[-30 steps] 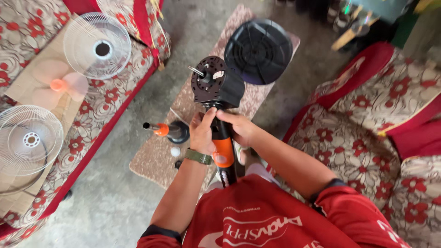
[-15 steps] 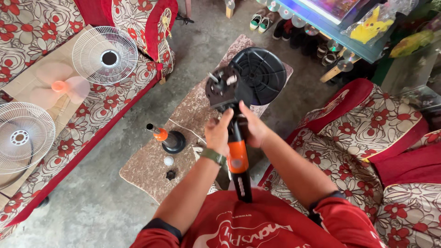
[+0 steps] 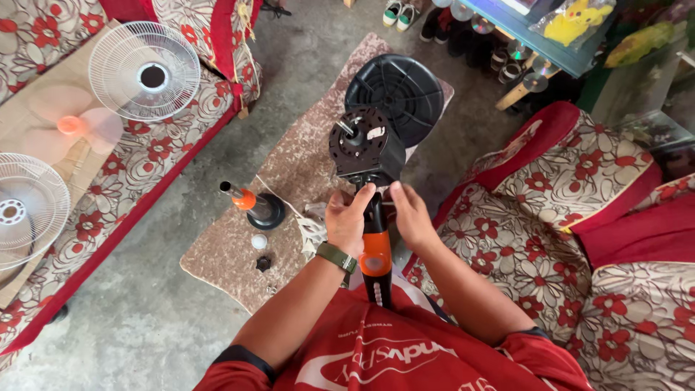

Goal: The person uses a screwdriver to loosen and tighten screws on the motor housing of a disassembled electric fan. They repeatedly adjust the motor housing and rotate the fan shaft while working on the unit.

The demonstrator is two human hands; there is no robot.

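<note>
A black fan motor head (image 3: 364,148) sits on a black and orange neck (image 3: 376,250) that rises from my lap. My left hand (image 3: 349,219), with an olive watch strap at the wrist, grips the neck just under the motor. My right hand (image 3: 409,216) holds the same spot from the other side. Beyond the motor a round black fan base (image 3: 396,95) lies underside up on a small speckled table (image 3: 289,170).
On the table stand a black and orange stand part (image 3: 252,204), a white cap (image 3: 259,241) and a black nut (image 3: 263,263). Two white fan grilles (image 3: 144,70) (image 3: 25,210) and an orange blade (image 3: 72,125) lie on the left sofa. A floral armchair (image 3: 579,232) is at right.
The view has shifted so the fan motor sits more centred. My hands have slid along the neck, both now closing in just under the motor head.
</note>
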